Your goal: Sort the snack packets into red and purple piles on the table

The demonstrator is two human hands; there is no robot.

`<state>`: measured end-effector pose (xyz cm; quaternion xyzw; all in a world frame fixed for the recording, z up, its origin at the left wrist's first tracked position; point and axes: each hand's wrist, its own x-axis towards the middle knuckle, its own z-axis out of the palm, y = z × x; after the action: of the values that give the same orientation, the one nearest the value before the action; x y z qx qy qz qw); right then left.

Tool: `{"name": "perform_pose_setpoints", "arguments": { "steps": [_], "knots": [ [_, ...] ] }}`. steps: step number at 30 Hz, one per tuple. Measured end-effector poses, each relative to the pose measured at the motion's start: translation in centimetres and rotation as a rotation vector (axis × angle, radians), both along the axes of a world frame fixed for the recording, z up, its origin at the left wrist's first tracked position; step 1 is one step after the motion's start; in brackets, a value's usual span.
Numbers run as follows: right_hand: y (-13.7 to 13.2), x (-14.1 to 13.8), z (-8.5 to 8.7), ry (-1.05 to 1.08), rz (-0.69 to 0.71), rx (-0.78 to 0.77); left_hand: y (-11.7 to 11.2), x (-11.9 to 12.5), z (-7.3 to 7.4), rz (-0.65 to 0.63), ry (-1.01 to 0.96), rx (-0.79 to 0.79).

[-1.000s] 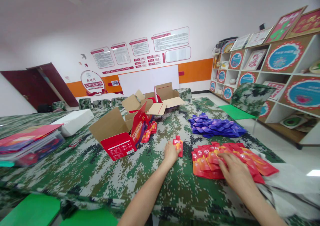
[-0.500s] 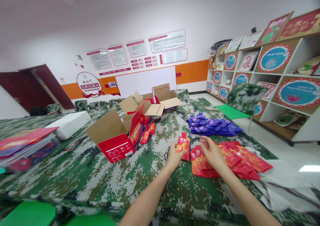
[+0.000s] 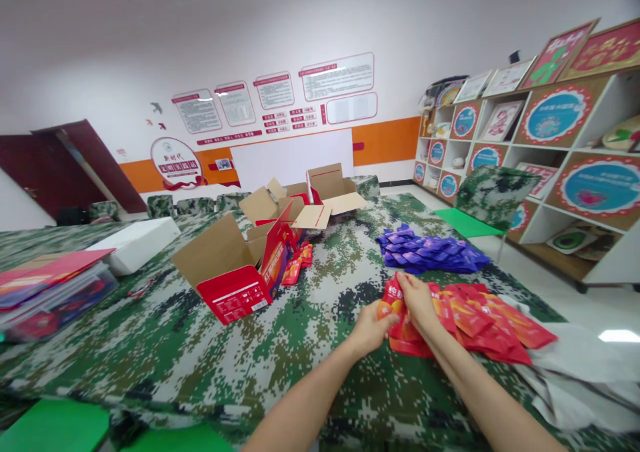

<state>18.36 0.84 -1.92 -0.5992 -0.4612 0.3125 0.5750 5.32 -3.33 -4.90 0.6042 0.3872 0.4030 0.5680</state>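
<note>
My left hand (image 3: 369,329) and my right hand (image 3: 419,303) meet over a red sachet (image 3: 391,301) and both grip it, the left from below, the right at its top edge. The sachet is held just above the left end of a pile of red sachets (image 3: 480,320) lying on the camouflage-covered table (image 3: 175,345). Behind that pile lies a heap of purple sachets (image 3: 430,253). An open red carton (image 3: 235,272) lies tipped on its side to the left, with a few red sachets (image 3: 296,265) spilled beside it.
More open cardboard boxes (image 3: 310,202) stand further back. A white box (image 3: 135,244) and a clear bin with folders (image 3: 45,295) sit at the left. A camouflage-covered chair (image 3: 495,195) and shelves (image 3: 560,152) stand at the right. Grey plastic wrap (image 3: 585,379) lies near the right edge.
My left hand lifted a red sachet from the table and carried it right to the pile. My right hand left the pile's middle and took hold of the same sachet.
</note>
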Motion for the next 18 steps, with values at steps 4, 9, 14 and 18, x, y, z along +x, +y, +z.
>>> {"name": "perform_pose_setpoints", "arguments": {
  "steps": [4,9,14,18],
  "knots": [
    [-0.3,-0.4,-0.1,-0.093,-0.098,0.033,-0.3,0.2,-0.2,0.001,-0.002,0.04],
    [-1.1,-0.3,0.5,-0.301,-0.165,0.02,-1.1,0.3,0.0,-0.004,0.077,0.125],
    [-1.2,0.1,1.2,-0.359,-0.123,0.044,-1.6,0.3,0.4,-0.098,0.082,0.105],
    [-1.0,0.8,1.7,-0.461,-0.099,0.022,-1.7,0.4,0.0,-0.207,0.039,0.063]
  ]
}}
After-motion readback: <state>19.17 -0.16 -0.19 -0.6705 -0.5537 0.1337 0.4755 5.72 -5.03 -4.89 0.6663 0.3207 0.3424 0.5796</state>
